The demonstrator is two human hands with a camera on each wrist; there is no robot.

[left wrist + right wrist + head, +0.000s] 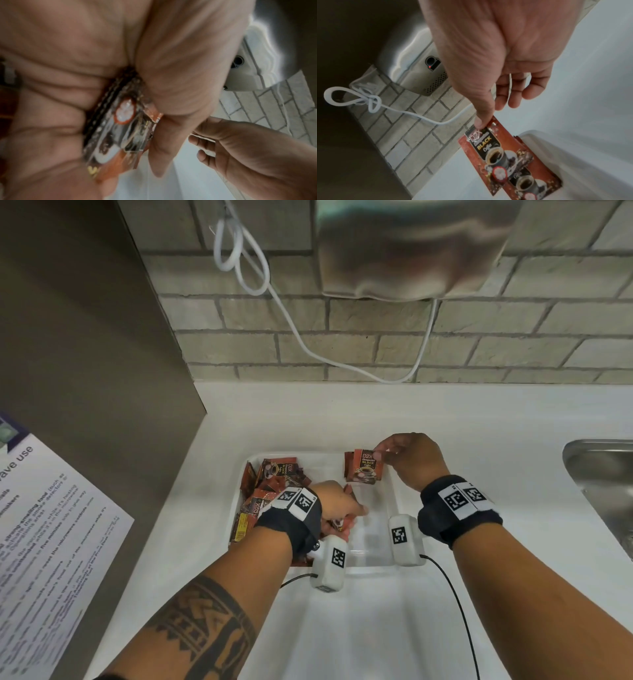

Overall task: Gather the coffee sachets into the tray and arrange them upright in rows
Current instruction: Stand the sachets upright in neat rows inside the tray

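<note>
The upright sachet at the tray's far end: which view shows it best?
The right wrist view: the upright sachet fills it, print legible, right hand touching its top. The head view shows it small; the left wrist view misses it.

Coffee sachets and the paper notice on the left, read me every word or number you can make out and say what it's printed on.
"D2X" and "BLACK": on the upright sachet pinched by the right hand; "BLACK" is sharper in the right wrist view.
"D2X": on a sachet in the loose pile beside the left hand.
"ave use": heading on the paper notice, cut off by the frame edge.
Notice's small print and wrist markers: unreadable.
</note>
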